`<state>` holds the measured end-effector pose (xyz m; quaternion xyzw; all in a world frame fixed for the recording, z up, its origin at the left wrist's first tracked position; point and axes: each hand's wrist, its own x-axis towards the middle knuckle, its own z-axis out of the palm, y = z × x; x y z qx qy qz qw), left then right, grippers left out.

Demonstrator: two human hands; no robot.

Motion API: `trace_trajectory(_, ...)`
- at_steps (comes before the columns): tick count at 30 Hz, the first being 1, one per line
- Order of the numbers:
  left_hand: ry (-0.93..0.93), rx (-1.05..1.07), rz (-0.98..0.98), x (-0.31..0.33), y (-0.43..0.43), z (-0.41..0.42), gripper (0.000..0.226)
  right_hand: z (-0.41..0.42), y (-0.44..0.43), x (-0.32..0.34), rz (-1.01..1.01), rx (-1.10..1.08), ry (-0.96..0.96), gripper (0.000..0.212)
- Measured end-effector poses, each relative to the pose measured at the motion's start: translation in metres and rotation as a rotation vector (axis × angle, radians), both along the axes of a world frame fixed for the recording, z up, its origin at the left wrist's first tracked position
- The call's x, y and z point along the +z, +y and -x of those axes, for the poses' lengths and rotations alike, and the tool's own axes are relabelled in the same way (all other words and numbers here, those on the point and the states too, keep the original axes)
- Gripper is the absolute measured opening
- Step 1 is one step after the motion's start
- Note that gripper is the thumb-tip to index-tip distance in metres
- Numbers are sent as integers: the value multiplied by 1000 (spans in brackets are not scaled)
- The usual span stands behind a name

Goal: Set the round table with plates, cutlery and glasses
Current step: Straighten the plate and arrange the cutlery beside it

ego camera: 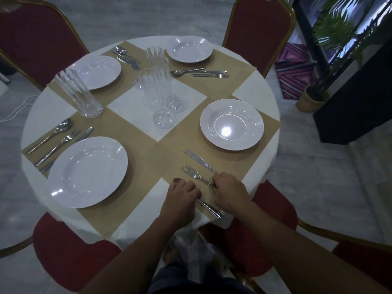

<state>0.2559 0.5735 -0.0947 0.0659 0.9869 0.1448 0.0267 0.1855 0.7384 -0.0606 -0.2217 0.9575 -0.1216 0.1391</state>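
On the round table, the near right placemat holds a white deep plate, a knife and a fork. My right hand is closed on the fork's handle end, and the knife's handle runs under its knuckles. My left hand is closed over a third piece of cutlery; only its handle shows. The other plates sit near left, far left and far right. One tall clear glass stands at the left.
More tall glasses cluster at the table's middle. Cutlery sets lie at the near left, far left and far right. Red chairs ring the table. A potted plant and a dark cabinet stand to the right.
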Motion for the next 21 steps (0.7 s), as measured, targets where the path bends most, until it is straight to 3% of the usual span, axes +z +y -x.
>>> trace_trajectory(3,23,-7,-8,0,0,0,22,5,3,0,45,-23,-34,13)
trace_trajectory(9,46,-4,-18,-4,-2,0,19,23,28,6,140,-284,-60,17)
trace_trajectory(18,77,-32,-32,-1,1,0,20,19,36,0,99,-261,-112,15)
trace_trajectory(21,78,-41,-39,-1,1,0,22,25,41,1,170,-323,-137,18)
